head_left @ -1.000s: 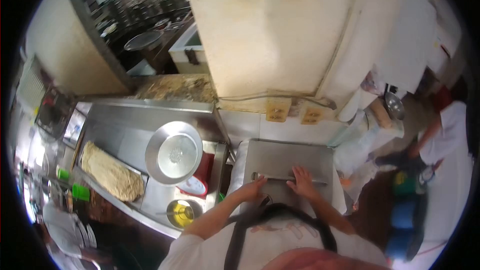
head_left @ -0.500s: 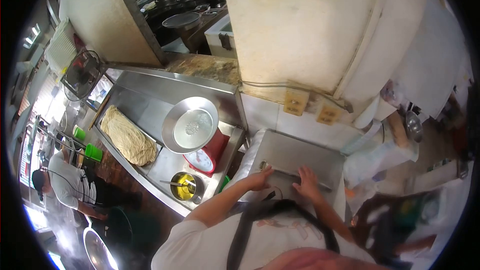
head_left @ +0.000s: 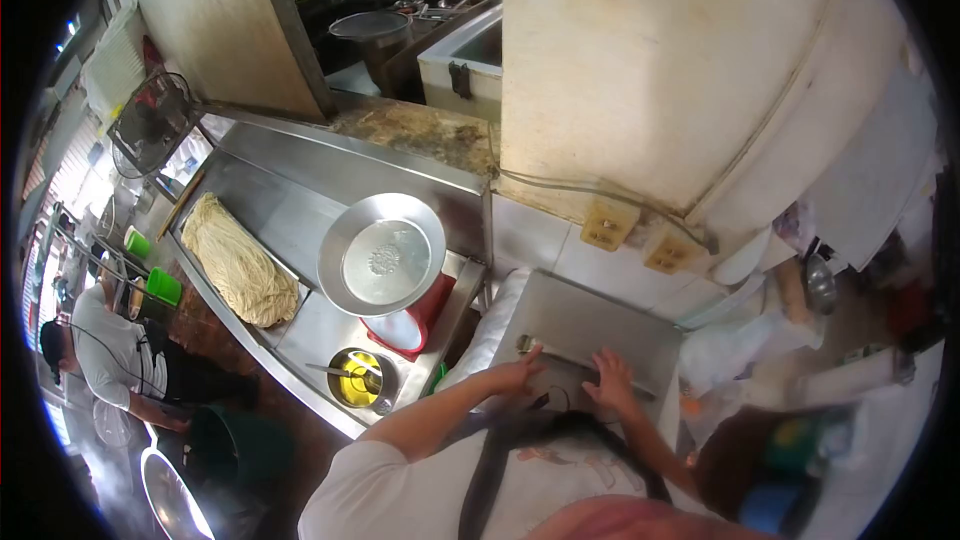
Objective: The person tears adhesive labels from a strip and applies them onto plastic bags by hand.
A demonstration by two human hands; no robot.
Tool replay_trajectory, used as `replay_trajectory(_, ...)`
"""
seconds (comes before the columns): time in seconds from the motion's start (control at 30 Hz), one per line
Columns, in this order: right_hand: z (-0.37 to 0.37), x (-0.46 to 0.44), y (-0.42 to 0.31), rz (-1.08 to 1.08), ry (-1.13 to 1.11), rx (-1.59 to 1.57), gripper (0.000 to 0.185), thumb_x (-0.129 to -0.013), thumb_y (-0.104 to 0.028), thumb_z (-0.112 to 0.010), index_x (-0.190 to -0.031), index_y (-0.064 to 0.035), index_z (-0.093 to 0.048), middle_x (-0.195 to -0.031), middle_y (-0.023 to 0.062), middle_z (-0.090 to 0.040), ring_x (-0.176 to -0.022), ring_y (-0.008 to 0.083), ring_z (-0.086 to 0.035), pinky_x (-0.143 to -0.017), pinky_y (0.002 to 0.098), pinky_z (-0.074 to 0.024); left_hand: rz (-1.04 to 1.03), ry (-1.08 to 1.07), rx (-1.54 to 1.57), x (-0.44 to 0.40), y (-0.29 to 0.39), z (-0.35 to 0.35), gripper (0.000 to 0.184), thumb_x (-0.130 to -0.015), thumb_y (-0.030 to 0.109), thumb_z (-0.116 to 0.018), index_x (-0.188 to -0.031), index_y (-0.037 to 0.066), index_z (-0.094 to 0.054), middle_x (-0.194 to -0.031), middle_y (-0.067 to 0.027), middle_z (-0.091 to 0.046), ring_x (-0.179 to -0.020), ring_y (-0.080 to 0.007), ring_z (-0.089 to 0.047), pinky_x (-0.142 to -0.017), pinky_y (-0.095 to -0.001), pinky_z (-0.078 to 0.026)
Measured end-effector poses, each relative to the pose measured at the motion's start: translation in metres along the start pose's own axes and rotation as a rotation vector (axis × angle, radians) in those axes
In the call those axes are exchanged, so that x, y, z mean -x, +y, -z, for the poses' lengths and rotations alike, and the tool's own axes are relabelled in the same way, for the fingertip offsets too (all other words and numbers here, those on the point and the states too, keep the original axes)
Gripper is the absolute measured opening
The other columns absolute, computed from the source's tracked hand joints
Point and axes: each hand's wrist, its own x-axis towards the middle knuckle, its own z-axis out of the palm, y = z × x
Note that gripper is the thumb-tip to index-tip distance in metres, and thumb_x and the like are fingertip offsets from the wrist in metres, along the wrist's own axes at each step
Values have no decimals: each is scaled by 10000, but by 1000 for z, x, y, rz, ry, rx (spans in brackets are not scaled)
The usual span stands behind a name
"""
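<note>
A stainless steel panel (head_left: 610, 310) with a long bar along it lies in front of me, like the top of a metal chest. Over the bar's left end, close to a small round fitting (head_left: 526, 344), is my left hand (head_left: 513, 374), its fingers stretched forward. My right hand (head_left: 614, 382) is spread with fingers apart above the right part of the bar. Neither hand visibly holds anything; whether the fingertips touch the metal I cannot tell. A thin dark loop, perhaps a cord, shows between the hands.
On the steel counter to the left are a mound of noodles (head_left: 238, 258), a red scale (head_left: 410, 330) with a wide metal pan (head_left: 382, 254), and a pot (head_left: 362, 380) of yellow contents with utensils. A co-worker (head_left: 110, 340) stands far left near a wok (head_left: 172, 495). Wall sockets (head_left: 608, 224) sit ahead.
The view has shifted slightly, so the counter appears further left and the panel a little lower. Both hands stay over the bar with little movement.
</note>
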Motion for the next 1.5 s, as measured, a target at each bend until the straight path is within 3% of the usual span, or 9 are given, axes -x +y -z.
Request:
replay_trajectory(0.47,-2,1,-5,-1,62,-4,732,-757,-385,-788,-1409,-177,-527,-1548,141,-404,-1405,403,-365,-1124,573,-293,-25,-119,-3,9,3,20,781,-892,250,-703,-1542,39,-326,-1644,-240,135,-1228,-420,-582,-1073,-447,-439)
replay_trajectory(0.77,-15,-2,0,20,96,-4,696,-763,-371,-785,-1387,-180,-542,-1530,133,-427,-1383,384,-393,-1114,570,-311,-73,-117,4,19,-8,28,756,-895,239,-697,-1531,37,-340,-1675,-152,68,-1174,-400,-617,-1015,-466,-477)
replay_trajectory(0.87,-14,-5,-2,-40,56,6,669,-774,-378,-774,-1376,-190,-552,-1523,134,-436,-1373,383,-403,-1108,570,-317,-85,-101,-15,23,-2,31,745,-893,221,-694,-1523,32,-345,-1674,-161,38,-1168,-393,-621,-1009,-474,-482)
replay_trajectory(1.07,-10,-5,1,-6,43,42,671,-782,-406,-763,-1381,-193,-550,-1521,140,-437,-1376,389,-401,-1108,569,-322,-54,-24,-32,26,5,23,622,-876,195,-698,-1437,38,-480,-1671,-171,-7,-1134,-386,-638,-1003,-477,-484)
replay_trajectory(1.17,-7,-4,1,-14,12,30,693,-780,-427,-761,-1395,-192,-542,-1525,143,-433,-1381,398,-393,-1114,569,-313,4,-103,1,17,5,21,559,-867,195,-709,-1380,43,-549,-1668,-179,-11,-1133,-379,-640,-1019,-470,-474)
replay_trajectory(1.27,-8,-6,6,-7,-4,11,716,-777,-448,-759,-1406,-186,-537,-1537,142,-418,-1387,404,-382,-1122,570,-302,-41,57,-26,16,1,6,393,-882,249,-665,-1190,7,-638,-1593,-224,-287,-1005,-383,-675,-955,-490,-493)
replay_trajectory(1.47,-2,0,2,11,-31,158,741,-812,-462,-735,-1436,-146,-490,-1535,151,-416,-1393,403,-385,-1125,535,-341,62,177,-118,13,26,-12,361,-872,250,-670,-1140,7,-674,-1597,-242,-269,-997,-396,-681,-974,-487,-483)
replay_trajectory(1.5,-1,-1,1,28,-26,144,745,-813,-455,-735,-1439,-139,-483,-1532,153,-417,-1389,402,-389,-1125,533,-343,115,147,-180,5,25,-18,367,-879,266,-676,-1146,14,-679,-1606,-234,-254,-1063,-383,-660,-998,-478,-474)
